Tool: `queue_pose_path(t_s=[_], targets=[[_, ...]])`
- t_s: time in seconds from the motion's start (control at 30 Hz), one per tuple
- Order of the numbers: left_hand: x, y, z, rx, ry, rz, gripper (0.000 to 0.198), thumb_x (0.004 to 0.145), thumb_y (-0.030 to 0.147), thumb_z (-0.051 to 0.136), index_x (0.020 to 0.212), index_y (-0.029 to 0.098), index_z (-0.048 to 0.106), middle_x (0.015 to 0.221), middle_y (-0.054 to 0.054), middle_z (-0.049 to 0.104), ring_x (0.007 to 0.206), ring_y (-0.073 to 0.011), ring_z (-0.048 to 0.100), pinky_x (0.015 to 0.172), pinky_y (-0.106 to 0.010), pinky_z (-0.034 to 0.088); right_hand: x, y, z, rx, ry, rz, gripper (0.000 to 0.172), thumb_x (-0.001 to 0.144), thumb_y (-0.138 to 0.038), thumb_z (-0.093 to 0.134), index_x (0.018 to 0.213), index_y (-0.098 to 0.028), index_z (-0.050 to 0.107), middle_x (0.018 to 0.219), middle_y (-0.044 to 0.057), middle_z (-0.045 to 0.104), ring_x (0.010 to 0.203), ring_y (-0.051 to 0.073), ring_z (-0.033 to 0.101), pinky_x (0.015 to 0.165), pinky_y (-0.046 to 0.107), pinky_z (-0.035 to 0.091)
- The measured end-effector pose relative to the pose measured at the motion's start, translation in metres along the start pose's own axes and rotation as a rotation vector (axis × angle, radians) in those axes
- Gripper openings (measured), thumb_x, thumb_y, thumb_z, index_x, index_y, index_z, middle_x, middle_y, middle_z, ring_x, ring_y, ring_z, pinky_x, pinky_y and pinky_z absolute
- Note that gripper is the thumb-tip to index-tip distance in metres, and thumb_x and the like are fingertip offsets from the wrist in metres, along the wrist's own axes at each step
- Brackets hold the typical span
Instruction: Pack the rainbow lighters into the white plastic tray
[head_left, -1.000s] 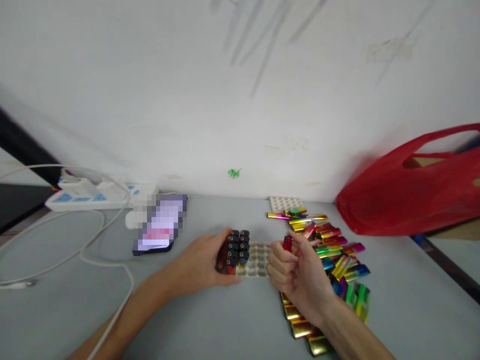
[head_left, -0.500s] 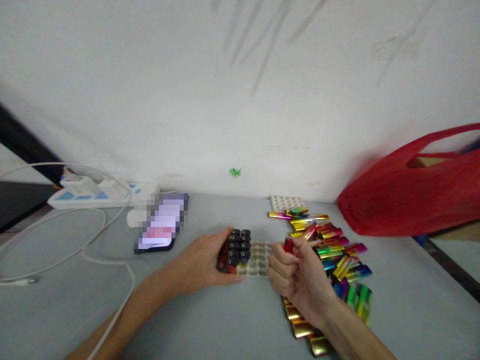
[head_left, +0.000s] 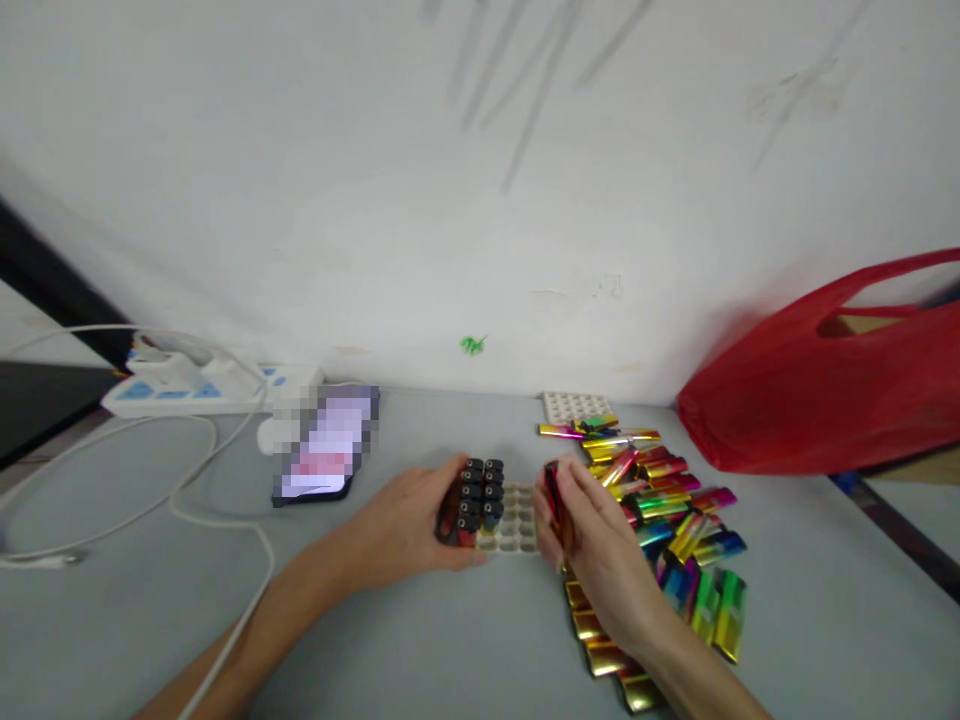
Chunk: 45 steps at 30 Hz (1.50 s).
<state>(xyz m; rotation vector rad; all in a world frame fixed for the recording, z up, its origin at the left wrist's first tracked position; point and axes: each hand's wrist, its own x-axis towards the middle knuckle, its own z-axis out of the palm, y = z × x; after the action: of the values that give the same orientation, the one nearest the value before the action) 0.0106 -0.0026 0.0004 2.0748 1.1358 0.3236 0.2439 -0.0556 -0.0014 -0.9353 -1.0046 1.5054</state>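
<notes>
A pale tray with rows of holes [head_left: 517, 518] lies on the table, and two columns of black-topped lighters [head_left: 481, 492] stand upright in its left part. My left hand [head_left: 409, 515] is wrapped round the tray's left end, thumb and fingers against the standing lighters. Just above the tray's right edge, my right hand [head_left: 592, 540] is closed on a shiny red lighter [head_left: 555, 500], held nearly upright. Beside and under that hand lies a loose heap of metallic lighters [head_left: 686, 535] in gold, green, red and blue. The palm hides part of the heap.
Another pale tray [head_left: 576, 406] lies near the wall behind the heap. A red bag [head_left: 825, 390] stands at the right. On the left are a phone [head_left: 326, 445], a white power strip [head_left: 187, 395] and a looping white cable [head_left: 255, 530] that crosses over my left forearm.
My right hand has turned and shifted slightly left, so more of the red lighter shows between its fingers. My left hand keeps its place on the tray.
</notes>
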Motion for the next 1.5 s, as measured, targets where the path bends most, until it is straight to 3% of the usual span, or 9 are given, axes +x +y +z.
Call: queue_pose_path(t_s=[0.13,0.27,0.4,0.6,0.8,1.0,1.2,1.5], targets=[[0.0007,-0.0018,0.0015,-0.007,0.006,0.003,0.048,0.079,0.048,0.089,0.106,0.025,0.055,0.084,0.004,0.074,0.073,-0.0236,0.071,0.065,-0.030,0.044,-0.0032,0.0005,0.0019,-0.347,-0.003,-0.200,0.030,0.107,-0.049,0.072,0.090,-0.024,0.070,0.090,0.000,0.054,0.087,0.019,0.052,0.079,0.032,0.041],[0.0008,-0.0023,0.0029,-0.008,0.009,0.005,0.047,0.081,0.049,0.088,0.105,0.025,0.055,0.084,0.003,0.074,0.075,-0.0244,0.072,0.065,-0.030,0.044,-0.0061,-0.0008,-0.0011,-0.508,-0.084,-0.249,0.016,0.106,-0.043,0.075,0.105,-0.028,0.080,0.091,0.000,0.062,0.089,0.021,0.060,0.085,0.035,0.043],[0.0000,-0.0009,0.0025,-0.007,0.011,0.013,0.048,0.082,0.049,0.087,0.106,0.025,0.054,0.089,0.001,0.075,0.078,-0.0258,0.073,0.065,-0.030,0.044,-0.0073,-0.0018,-0.0011,-0.631,-0.163,-0.324,0.013,0.106,-0.037,0.077,0.116,-0.031,0.081,0.092,0.000,0.071,0.092,0.021,0.066,0.087,0.036,0.046],[0.0003,-0.0018,0.0021,-0.007,0.010,0.018,0.047,0.082,0.046,0.088,0.107,0.025,0.054,0.089,0.001,0.075,0.079,-0.0261,0.073,0.065,-0.029,0.045,-0.0064,-0.0031,-0.0001,-0.716,-0.228,-0.397,0.015,0.108,-0.034,0.073,0.120,-0.029,0.080,0.093,0.002,0.072,0.090,0.022,0.067,0.083,0.037,0.049],[0.0008,-0.0029,0.0025,-0.008,0.012,0.026,0.049,0.081,0.047,0.089,0.107,0.025,0.055,0.089,0.000,0.075,0.080,-0.0262,0.073,0.066,-0.030,0.045,-0.0063,-0.0008,-0.0058,-0.810,-0.273,-0.497,0.019,0.109,-0.030,0.071,0.127,-0.030,0.079,0.100,0.006,0.076,0.096,0.027,0.068,0.088,0.042,0.052],[0.0008,-0.0035,0.0030,-0.009,0.014,0.037,0.047,0.084,0.048,0.088,0.107,0.025,0.053,0.089,0.000,0.076,0.079,-0.0256,0.074,0.067,-0.030,0.046,-0.0075,0.0014,-0.0056,-0.850,-0.239,-0.527,0.030,0.110,-0.027,0.069,0.139,-0.033,0.069,0.100,0.003,0.074,0.093,0.023,0.069,0.090,0.040,0.052],[0.0007,-0.0039,0.0036,0.008,0.019,0.036,0.049,0.083,0.049,0.089,0.107,0.024,0.054,0.090,-0.001,0.075,0.079,-0.0266,0.072,0.066,-0.030,0.045,-0.0088,-0.0014,-0.0044,-0.869,-0.256,-0.515,0.017,0.111,-0.030,0.067,0.128,-0.030,0.071,0.100,0.003,0.073,0.094,0.023,0.069,0.089,0.038,0.051],[0.0009,-0.0066,0.0043,0.018,0.026,0.042,0.049,0.083,0.050,0.089,0.108,0.025,0.055,0.090,0.001,0.074,0.080,-0.0260,0.072,0.069,-0.030,0.044,-0.0103,-0.0027,-0.0038,-0.865,-0.251,-0.476,0.013,0.112,-0.029,0.067,0.125,-0.028,0.067,0.097,0.000,0.068,0.090,0.020,0.067,0.085,0.034,0.049]])
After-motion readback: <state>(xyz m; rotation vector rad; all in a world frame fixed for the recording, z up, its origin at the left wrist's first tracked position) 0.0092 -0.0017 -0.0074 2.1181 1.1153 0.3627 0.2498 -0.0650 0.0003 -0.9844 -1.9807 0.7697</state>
